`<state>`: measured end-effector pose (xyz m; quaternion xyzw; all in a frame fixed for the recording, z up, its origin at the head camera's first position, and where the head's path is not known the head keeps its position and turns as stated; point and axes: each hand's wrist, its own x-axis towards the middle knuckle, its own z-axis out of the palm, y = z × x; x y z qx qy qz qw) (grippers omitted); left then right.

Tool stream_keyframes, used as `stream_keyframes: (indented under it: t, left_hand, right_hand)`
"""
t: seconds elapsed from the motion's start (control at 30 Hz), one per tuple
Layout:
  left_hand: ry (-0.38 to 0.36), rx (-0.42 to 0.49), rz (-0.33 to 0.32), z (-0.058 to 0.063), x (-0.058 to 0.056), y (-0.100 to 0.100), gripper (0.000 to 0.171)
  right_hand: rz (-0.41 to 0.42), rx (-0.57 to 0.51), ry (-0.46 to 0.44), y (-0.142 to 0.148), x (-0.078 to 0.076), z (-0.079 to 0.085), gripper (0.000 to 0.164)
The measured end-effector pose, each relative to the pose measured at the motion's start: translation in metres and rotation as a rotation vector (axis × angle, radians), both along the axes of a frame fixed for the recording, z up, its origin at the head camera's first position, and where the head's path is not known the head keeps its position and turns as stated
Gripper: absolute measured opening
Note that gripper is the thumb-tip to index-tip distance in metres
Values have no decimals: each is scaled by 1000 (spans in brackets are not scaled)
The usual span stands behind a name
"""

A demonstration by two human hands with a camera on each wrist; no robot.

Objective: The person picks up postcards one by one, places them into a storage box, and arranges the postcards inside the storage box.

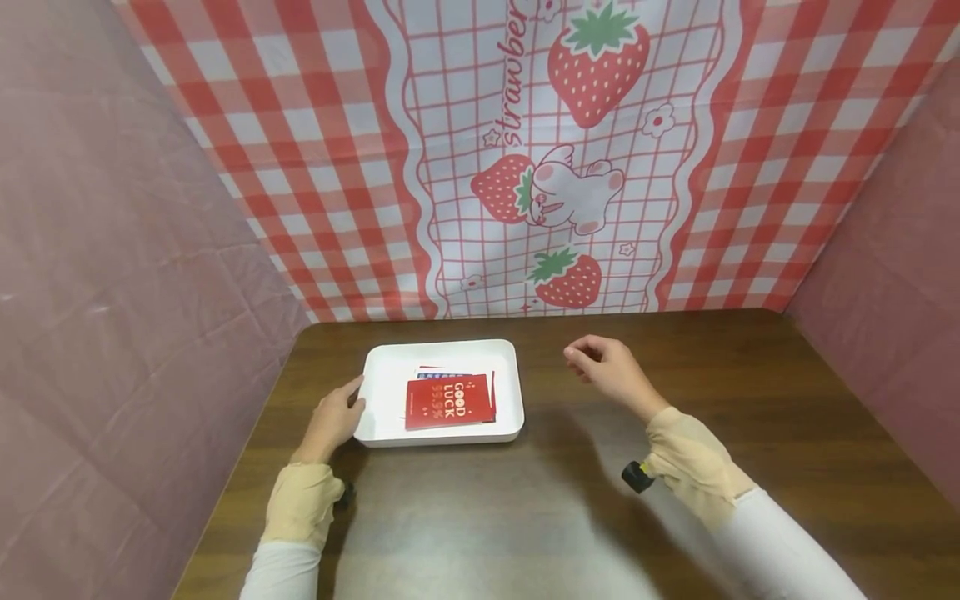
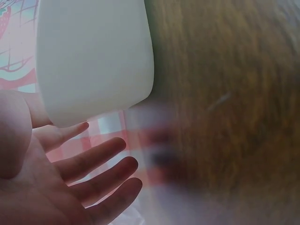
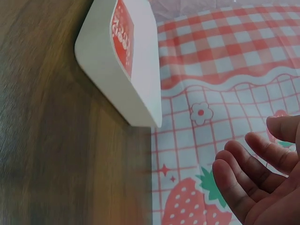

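Observation:
A white rectangular tray (image 1: pixel 382 358) lies on the table. My left hand (image 1: pixel 335 419) is at its left edge, thumb and forefinger at the rim. In the left wrist view the thumb passes behind the tray wall (image 2: pixel 93 56), while the other fingers (image 2: pixel 101 154) spread loosely outside. A red booklet (image 1: pixel 442 404) lettered GOOD LUCK lies on top of other papers in the tray, mostly covering them. To the right of the tray, my right hand (image 1: pixel 611 375) hovers above the table, fingers (image 3: pixel 234 183) loosely curled with nothing in them.
The brown wooden table (image 1: pixel 480 517) extends around the tray. Behind it hangs a red-and-white checked strawberry cloth (image 1: pixel 345 167). Pink sheets stand at the left (image 1: pixel 135 292) and right (image 1: pixel 885 275). A small black device (image 1: pixel 637 476) sits on the right wrist.

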<state>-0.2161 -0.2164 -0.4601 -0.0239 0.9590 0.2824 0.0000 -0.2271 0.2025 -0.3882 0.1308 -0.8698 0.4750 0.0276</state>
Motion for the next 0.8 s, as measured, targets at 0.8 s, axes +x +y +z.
stream_keyframes:
  t: [0.8]
  left_hand:
    - [-2,33,6,-1,-1,10,49]
  right_hand:
    - [-160,311,312,43,3,-11,17]
